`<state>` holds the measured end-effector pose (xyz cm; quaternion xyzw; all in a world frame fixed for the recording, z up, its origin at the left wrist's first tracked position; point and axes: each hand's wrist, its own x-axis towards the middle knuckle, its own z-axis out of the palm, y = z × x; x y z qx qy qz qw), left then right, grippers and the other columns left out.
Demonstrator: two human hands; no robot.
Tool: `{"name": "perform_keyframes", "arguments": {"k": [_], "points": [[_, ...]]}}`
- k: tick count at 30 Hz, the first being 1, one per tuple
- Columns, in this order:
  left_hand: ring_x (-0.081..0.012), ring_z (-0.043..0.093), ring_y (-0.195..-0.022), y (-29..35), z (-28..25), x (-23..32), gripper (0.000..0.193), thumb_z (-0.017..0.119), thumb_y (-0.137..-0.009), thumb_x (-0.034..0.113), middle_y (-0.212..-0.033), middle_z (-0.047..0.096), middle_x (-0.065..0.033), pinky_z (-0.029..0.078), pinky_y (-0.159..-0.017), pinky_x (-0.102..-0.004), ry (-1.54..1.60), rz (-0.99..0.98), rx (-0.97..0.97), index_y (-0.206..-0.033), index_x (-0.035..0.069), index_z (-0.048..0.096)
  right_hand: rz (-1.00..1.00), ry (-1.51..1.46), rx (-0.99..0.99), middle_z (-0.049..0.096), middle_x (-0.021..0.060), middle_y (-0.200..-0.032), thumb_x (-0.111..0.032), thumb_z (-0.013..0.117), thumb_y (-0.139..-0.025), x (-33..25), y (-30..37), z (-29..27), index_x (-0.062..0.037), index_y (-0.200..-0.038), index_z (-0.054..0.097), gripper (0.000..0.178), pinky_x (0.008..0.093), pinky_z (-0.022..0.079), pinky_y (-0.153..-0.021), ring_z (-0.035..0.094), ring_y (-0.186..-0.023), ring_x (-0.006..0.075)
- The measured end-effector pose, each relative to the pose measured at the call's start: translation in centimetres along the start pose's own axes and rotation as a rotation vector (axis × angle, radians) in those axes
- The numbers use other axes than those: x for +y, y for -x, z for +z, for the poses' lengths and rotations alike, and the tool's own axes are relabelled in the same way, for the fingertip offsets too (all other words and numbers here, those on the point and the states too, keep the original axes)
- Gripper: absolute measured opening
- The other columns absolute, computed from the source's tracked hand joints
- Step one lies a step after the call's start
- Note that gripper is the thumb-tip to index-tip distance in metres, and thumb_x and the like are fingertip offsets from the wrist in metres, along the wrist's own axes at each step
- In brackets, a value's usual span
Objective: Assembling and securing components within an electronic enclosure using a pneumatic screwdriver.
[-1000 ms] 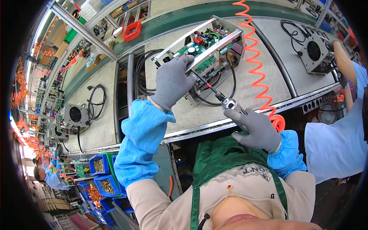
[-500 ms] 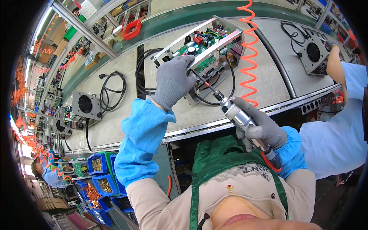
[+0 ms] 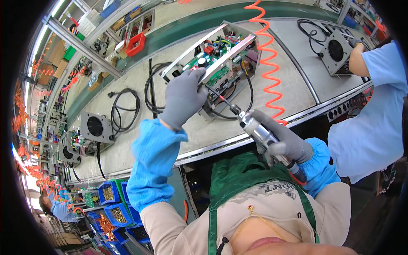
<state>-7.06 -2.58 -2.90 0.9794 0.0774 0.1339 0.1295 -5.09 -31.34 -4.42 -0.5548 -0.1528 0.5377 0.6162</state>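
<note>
In a grey glove, my left hand (image 3: 183, 97) grips the near corner of an open metal chassis (image 3: 229, 58). Its fingertips lie by the chassis rail, close to the tip of a long driver bit; what that tip meets is hidden. Green circuit boards (image 3: 219, 75) and wires fill the chassis, which sits tilted on the bench. My right hand (image 3: 290, 142), also gloved, is wrapped around a silver pneumatic screwdriver (image 3: 258, 131). The tool slants up and left, its bit pointing at the chassis corner under my left hand.
An orange coiled air hose (image 3: 272, 76) hangs right of the chassis. Fan units (image 3: 94, 124) with black cables (image 3: 135, 106) stand left on the bench (image 3: 199, 136). Blue bins (image 3: 119, 214) of small parts sit lower left. A co-worker's arm (image 3: 359, 61) handles another fan unit (image 3: 336, 51) at right.
The whole view has shifted, so the chassis and both hands appear slightly farther left. My hands keep their holds, and the bit still points at the same corner.
</note>
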Motion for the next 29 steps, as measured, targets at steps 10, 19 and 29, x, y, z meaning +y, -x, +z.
{"name": "perform_keyframes", "arguments": {"k": [10,19,29], "points": [[-0.0337,0.062,-0.09,-5.6,3.7,4.4,0.032,0.064,-0.082,0.024,-0.101,0.059,-0.0151,0.052,-0.077,-0.044,-0.236,-0.041,0.019,-0.107,0.006,0.06,0.008,0.797,0.004,0.065,0.018,-0.096,-0.04,0.066,-0.08,6.6,-0.3,-5.6,-0.0058,-0.137,0.041,0.071,0.0367,0.049,-0.078,0.065,-0.087,0.0285],[-0.0317,0.061,-0.085,-2.5,1.5,1.7,0.022,0.065,-0.075,0.012,-0.091,0.059,-0.0113,0.05,-0.071,-0.043,0.028,0.254,-0.017,-0.096,0.009,0.061,-0.039,1.363,-0.022,0.067,0.013,-0.097,-0.038,0.069,-0.072,6.1,-0.8,-8.5,-0.0163,-0.13,0.05,0.065,0.0406,0.052,-0.074,0.066,-0.084,0.0322],[-0.0332,0.059,-0.102,2.5,2.8,4.8,0.051,0.076,-0.062,0.019,-0.103,0.062,-0.0109,0.053,-0.082,-0.0397,0.086,0.537,0.366,-0.112,0.017,0.063,0.017,1.607,-0.218,0.064,0.0175,-0.105,-0.028,0.07,-0.072,2.2,-4.2,-8.4,-0.0139,-0.13,0.05,0.063,0.0438,0.051,-0.079,0.064,-0.093,0.0341]]}}
